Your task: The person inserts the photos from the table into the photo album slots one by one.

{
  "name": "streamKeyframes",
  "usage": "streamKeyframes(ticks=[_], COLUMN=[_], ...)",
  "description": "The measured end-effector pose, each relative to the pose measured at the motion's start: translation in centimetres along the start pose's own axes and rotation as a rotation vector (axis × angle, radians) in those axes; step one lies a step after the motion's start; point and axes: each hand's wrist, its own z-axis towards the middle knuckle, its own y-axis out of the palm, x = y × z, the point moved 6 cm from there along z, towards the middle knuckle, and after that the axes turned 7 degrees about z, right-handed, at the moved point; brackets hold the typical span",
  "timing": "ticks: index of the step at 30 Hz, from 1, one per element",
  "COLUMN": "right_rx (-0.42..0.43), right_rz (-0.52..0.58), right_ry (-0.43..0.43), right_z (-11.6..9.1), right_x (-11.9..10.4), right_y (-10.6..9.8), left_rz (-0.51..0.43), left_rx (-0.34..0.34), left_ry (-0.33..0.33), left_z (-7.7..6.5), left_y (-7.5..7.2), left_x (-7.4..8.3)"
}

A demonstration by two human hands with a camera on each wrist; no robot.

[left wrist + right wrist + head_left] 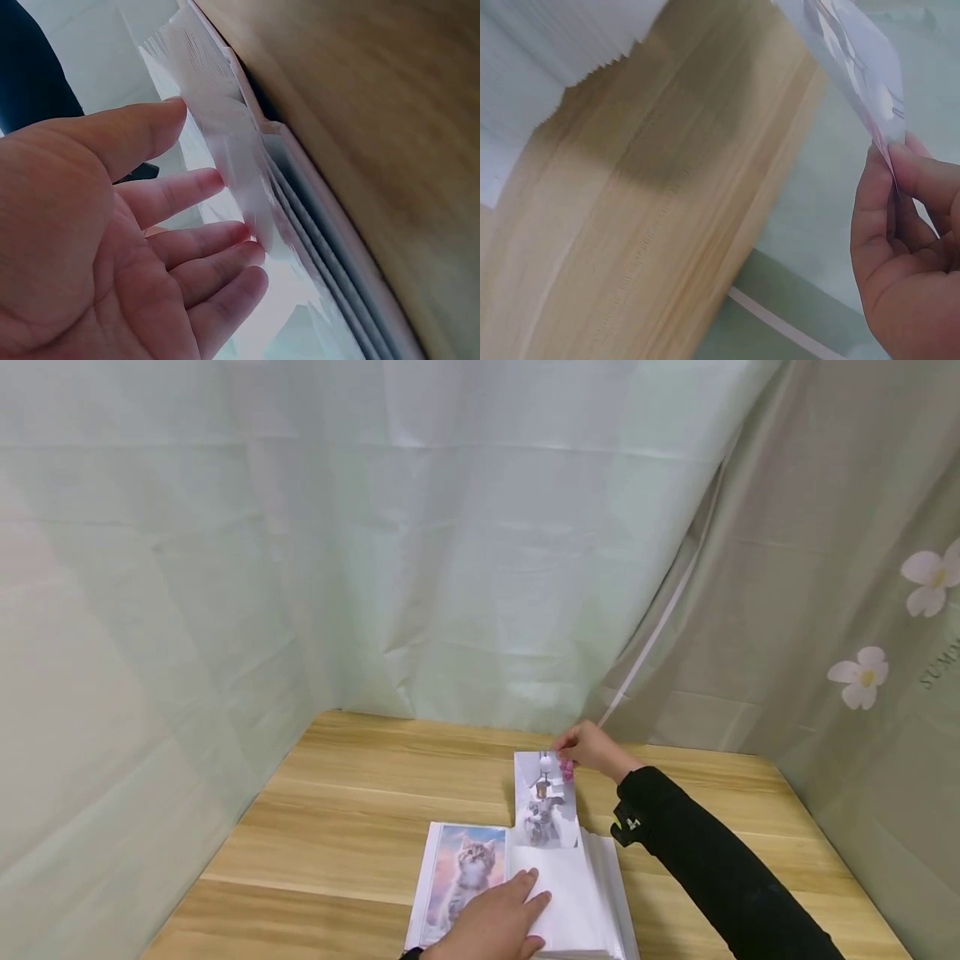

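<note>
An open photo album [564, 893] lies near the front of the table. Its left page carries a kitten picture [468, 872]. From the top of the right page sticks a photo [538, 793] of a grey cat with pink flowers, its lower end inside the page. My right hand [596, 752] pinches the photo's upper right corner between thumb and fingers; the right wrist view shows the photo [855, 67] bending a little there. My left hand [498, 914] rests with spread fingers on the album, fingertips on the white right page. In the left wrist view those fingers [217, 240] lie relaxed along the pages.
A wooden table [337, 827] carries the album. Pale curtains [480, 568] hang right behind the table and along both sides. The album's thick stack of pages [562, 45] shows at the upper left of the right wrist view.
</note>
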Motion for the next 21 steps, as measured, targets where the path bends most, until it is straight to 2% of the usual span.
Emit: streamKeyframes(ticks=[10,21], right_rx=[-0.063,-0.141], right_rz=[0.093,0.110], right_ry=[0.062,0.025], right_z=[-0.9,-1.9], right_x=[1.5,2.1], right_y=[1.2,2.5], left_rz=[-0.013,-0.033], left_rx=[-0.028,-0.020], left_ry=[-0.006,-0.001], left_z=[0.1,0.2], left_y=[0.1,0.4], left_x=[0.0,0.0])
